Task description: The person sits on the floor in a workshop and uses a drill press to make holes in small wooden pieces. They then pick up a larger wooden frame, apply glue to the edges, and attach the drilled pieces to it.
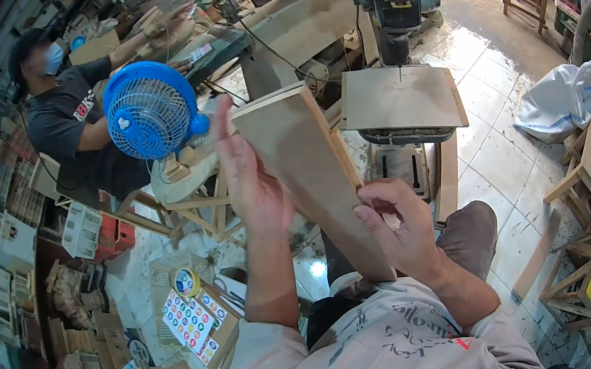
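Observation:
A long, narrow wooden board (307, 159), seemingly thin layers stacked together, slants from the middle of the view down to my lap. Along its left edge, my left hand (252, 184) stands with fingers stretched upward and the palm turned to the wood; its thumb is hidden. My right hand (398, 222) pinches the right edge lower down, thumb and curled fingers together on it. The board's lower end rests against my shirt, and its far end shows a pale layered edge.
A drill press with a wooden table plate (402, 100) stands ahead. A blue fan (150, 111) is at left, beside a masked co-worker (77, 119) reaching forward. Sticker sheets (192, 323) and a tape roll (186, 282) lie low left. A white sack (563, 100) and wooden frames are at right.

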Demonstrator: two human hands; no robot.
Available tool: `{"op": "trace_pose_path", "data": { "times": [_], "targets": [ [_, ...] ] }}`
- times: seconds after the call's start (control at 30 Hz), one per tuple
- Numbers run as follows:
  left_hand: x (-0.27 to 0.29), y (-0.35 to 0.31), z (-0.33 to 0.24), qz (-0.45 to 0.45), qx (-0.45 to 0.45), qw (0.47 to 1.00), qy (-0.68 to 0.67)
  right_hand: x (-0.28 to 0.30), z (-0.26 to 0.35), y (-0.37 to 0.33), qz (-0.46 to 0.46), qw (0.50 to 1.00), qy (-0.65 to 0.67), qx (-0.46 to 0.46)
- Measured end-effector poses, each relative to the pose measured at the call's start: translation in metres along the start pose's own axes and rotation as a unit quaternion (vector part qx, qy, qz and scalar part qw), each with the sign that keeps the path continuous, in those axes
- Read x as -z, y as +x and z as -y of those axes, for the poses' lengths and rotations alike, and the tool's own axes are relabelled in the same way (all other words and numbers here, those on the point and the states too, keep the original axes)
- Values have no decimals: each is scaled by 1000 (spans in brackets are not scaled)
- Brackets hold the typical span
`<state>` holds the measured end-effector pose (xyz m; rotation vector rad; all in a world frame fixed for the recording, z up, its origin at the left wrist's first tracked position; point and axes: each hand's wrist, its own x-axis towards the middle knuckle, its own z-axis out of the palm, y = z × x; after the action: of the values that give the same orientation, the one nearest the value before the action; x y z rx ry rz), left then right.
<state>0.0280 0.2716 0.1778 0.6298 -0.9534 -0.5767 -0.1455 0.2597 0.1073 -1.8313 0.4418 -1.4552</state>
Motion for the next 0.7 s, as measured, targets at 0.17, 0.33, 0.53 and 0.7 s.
{"op": "trace_pose_path", "data": {
  "times": [0.17,0.33,0.53,0.7],
  "targets": [
    [-33,4,-35,9,-114,959,260,1,11,2,-10,996,24,-85],
    [-29,8,-31,65,-206,869,445,10,17,9,68,997,-16,-44],
    [-36,10,-28,99,-183,905,372,19,30,46,44,996,76,6],
    [-36,15,-25,110,-184,899,382,25,25,62,90,993,69,19]
  ]
}}
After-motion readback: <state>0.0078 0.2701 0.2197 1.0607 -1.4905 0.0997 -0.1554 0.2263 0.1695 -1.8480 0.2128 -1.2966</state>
